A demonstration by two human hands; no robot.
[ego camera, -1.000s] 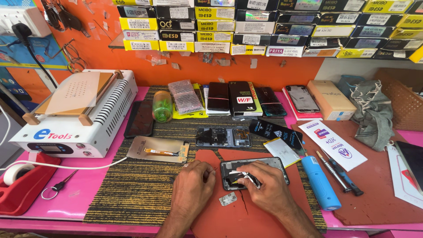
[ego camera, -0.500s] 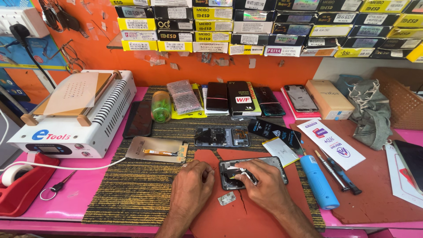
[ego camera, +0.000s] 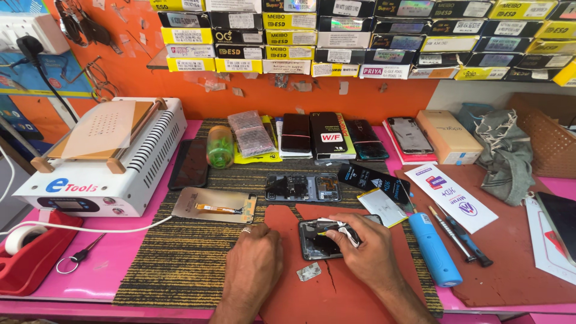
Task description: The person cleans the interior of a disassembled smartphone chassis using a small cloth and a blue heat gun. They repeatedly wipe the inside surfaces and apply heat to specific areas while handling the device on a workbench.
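Observation:
An opened phone body [ego camera: 316,242] lies on a red mat [ego camera: 294,288] near the front edge of the bench. My right hand [ego camera: 359,246] rests over its right half and pinches a small white wad [ego camera: 343,231] against its insides. My left hand [ego camera: 254,260] lies flat on the mat just left of the phone, fingers together, a ring on one finger; it holds nothing. A small silvery scrap [ego camera: 309,272] sits on the mat below the phone.
A phone frame [ego camera: 303,187], a detached screen panel [ego camera: 215,205] and a battery [ego camera: 382,207] lie behind the hands. A blue electric screwdriver [ego camera: 434,256] and pens lie to the right. A white heating machine [ego camera: 102,157] stands left; a red tape dispenser [ego camera: 30,255] at far left.
My right hand has shifted slightly over the phone with the white wad. The left hand has stayed in place.

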